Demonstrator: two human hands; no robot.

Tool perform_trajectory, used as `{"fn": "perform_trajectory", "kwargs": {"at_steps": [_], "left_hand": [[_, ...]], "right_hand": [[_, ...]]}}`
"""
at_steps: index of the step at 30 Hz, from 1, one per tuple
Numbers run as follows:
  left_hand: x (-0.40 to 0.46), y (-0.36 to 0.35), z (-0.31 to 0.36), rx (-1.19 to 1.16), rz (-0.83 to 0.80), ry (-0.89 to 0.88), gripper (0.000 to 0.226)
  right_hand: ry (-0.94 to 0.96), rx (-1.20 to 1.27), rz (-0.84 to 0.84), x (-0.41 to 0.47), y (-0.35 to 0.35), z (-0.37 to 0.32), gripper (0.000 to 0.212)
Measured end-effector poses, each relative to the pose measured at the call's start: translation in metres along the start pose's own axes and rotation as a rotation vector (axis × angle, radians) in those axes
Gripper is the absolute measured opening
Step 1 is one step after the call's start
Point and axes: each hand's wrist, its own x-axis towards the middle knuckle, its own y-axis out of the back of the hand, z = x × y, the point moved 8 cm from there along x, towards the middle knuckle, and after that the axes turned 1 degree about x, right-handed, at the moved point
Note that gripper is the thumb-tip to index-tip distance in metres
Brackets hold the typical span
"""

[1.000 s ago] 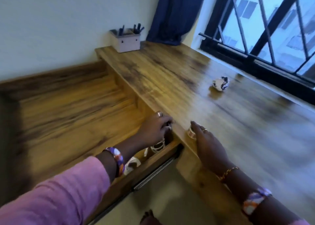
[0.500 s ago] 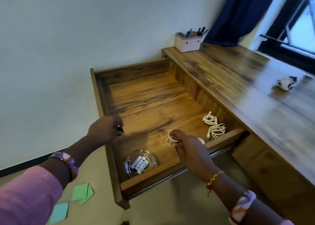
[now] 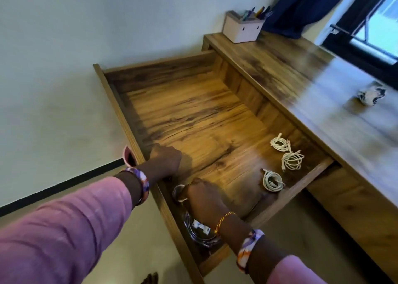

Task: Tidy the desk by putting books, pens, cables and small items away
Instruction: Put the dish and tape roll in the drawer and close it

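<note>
While the wooden drawer [image 3: 120,111] is standing pulled wide out of the desk [image 3: 323,102], both of the person's hands are reaching down into its near left corner. Three coiled white cables are lying on the drawer floor toward four o'clock: the first cable [image 3: 279,143] farthest back, the second cable [image 3: 292,160] touching it just in front, and the third cable [image 3: 272,181] apart from those two, close to the drawer's front board. A clear glass dish [image 3: 199,233] is sitting at six o'clock in the front left corner, holding small white labelled pieces [image 3: 201,226] that are too blurred to name; the right forearm is crossing over much of it.

The right hand [image 3: 201,194] is curling its fingers round a small roll of tape [image 3: 178,193], which is showing at the hand's nine o'clock side, low over the drawer floor just behind the dish; whether the roll is touching the wood is not clear. The left hand [image 3: 164,162] is hovering with its fingers curled at the drawer's left wall, at about eleven o'clock from the roll; whether it is gripping anything I cannot tell.

Up on the desk, a pale pen holder [image 3: 242,28] full of pens is standing at the far corner at twelve o'clock, and a crumpled ball of paper [image 3: 370,93] is lying at two o'clock.
</note>
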Motion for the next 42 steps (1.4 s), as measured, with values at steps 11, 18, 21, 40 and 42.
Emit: {"fn": "perform_trajectory", "kwargs": {"at_steps": [11, 18, 21, 40, 42], "left_hand": [[-0.005, 0.011, 0.016, 0.076, -0.168, -0.149, 0.034], [-0.03, 0.122, 0.172, -0.043, 0.098, -0.453, 0.029], [-0.045, 0.157, 0.267, -0.061, 0.172, -0.6, 0.025], [-0.063, 0.197, 0.675, 0.045, 0.232, -1.138, 0.032], [-0.044, 0.207, 0.698, 0.023, 0.269, -1.151, 0.025]], "right_hand": [[-0.008, -0.019, 0.05, -0.022, 0.014, 0.012, 0.031], [-0.235, 0.175, 0.319, -0.138, 0.071, 0.124, 0.032], [-0.393, 0.137, 0.387, -0.206, 0.077, 0.185, 0.029], [-0.952, 0.218, 0.832, -0.527, 0.008, 0.461, 0.036], [-0.983, 0.199, 0.823, -0.533, 0.006, 0.491, 0.028]]}}
